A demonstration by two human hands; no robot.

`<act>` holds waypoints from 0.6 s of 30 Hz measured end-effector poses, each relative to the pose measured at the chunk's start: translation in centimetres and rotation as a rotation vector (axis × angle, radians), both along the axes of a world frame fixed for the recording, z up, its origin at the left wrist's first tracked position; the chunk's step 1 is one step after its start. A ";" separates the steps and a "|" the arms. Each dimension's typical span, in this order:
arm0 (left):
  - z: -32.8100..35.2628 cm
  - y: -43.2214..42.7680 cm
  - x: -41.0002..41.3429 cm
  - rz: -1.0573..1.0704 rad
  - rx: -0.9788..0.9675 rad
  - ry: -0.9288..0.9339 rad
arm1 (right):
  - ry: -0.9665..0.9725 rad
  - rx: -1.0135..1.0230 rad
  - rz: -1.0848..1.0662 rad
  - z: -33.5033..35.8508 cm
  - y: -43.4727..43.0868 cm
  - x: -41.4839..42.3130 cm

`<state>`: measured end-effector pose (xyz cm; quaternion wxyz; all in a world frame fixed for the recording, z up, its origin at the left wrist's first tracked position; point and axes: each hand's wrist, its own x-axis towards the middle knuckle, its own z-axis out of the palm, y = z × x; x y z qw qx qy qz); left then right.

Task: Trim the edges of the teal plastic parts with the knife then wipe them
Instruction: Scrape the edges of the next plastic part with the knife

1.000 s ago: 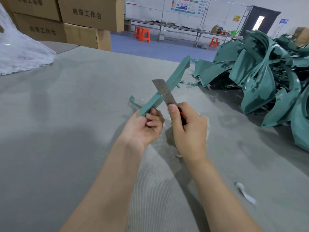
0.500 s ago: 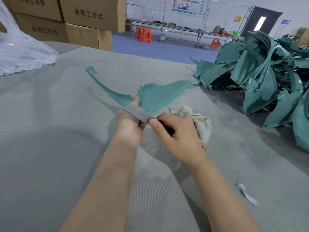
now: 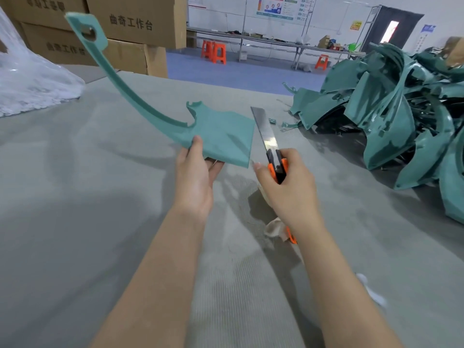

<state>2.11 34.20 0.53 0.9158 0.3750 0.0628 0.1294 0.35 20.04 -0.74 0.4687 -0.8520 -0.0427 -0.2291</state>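
Head cam, workshop bench: my L hand (image 3: 194, 177) pinches a teal plastic part (image 3: 221, 136) at its near corner, thumb on top, fingers under. It holds the part up off the grey table (image 3: 75, 197) w/ the long curved arm sweeping up to the left. My R hand (image 3: 283, 189) is wrapped round the orange-and-black handle of the knife (image 3: 266, 136). The blade points up and away, just beside the part's right edge; contact or not, can't tell. My read: trimming stage on this piece, wipe not yet begun. The beige cloth (image 3: 273, 228) lies on the table under my R wrist, in neither hand. A heap of teal parts (image 3: 389, 114) sits well off to the right; which are trimmed can't be told from here, so prob. plenty left.
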 end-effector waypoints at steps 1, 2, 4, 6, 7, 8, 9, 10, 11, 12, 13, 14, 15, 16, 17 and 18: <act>0.1 -0.2 -0.1 -0.027 -0.011 -0.019 | -0.003 0.030 -0.026 0.1 -0.1 0.0; 0.1 -0.5 -0.1 -0.053 -0.024 -0.042 | -0.003 0.062 -0.046 0.3 -0.1 0.1; 0.4 -1.2 -0.3 -0.108 -0.058 -0.085 | 0.018 0.137 -0.047 0.5 -0.3 0.1; 0.5 -2.0 -0.5 -0.172 -0.109 -0.106 | 0.068 0.228 -0.010 0.7 -0.5 0.2; 0.5 -2.3 -0.6 -0.215 -0.128 -0.107 | 0.082 0.295 0.008 0.7 -0.6 0.3; 0.4 -2.3 -0.6 -0.267 -0.130 -0.101 | 0.076 0.377 0.017 0.8 -0.7 0.5; 0.4 -2.2 -0.6 -0.325 -0.112 -0.089 | 0.056 0.464 0.011 0.9 -0.9 0.7; 0.3 -1.8 -0.5 -0.377 -0.079 -0.071 | 0.036 0.544 -0.006 1.1 -1.2 0.8; 0.3 -1.3 -0.5 -0.400 -0.043 -0.042 | 0.022 0.610 -0.026 1.2 -1.5 0.9; 0.3 -0.7 -0.3 -0.379 -0.008 -0.002 | 0.016 0.652 -0.046 1.2 -1.9 1.1; 0.2 -0.1 -0.1 -0.324 0.030 0.045 | 0.016 0.667 -0.061 1.2 -2.2 1.2; -0.1 0.3 0.0 -0.261 0.084 0.087 | 0.021 0.662 -0.066 1.2 -2.5 1.2; -0.3 0.6 0.1 -0.224 0.153 0.115 | 0.026 0.653 -0.064 1.1 -2.5 1.3; -0.6 0.6 0.2 -0.218 0.221 0.127 | 0.026 0.651 -0.057 1.1 -2.5 1.3; -0.7 0.5 0.2 -0.238 0.272 0.130 | 0.022 0.659 -0.049 1.1 -2.4 1.2; -0.9 0.4 0.2 -0.266 0.306 0.124 | 0.017 0.668 -0.041 1.1 -2.3 1.1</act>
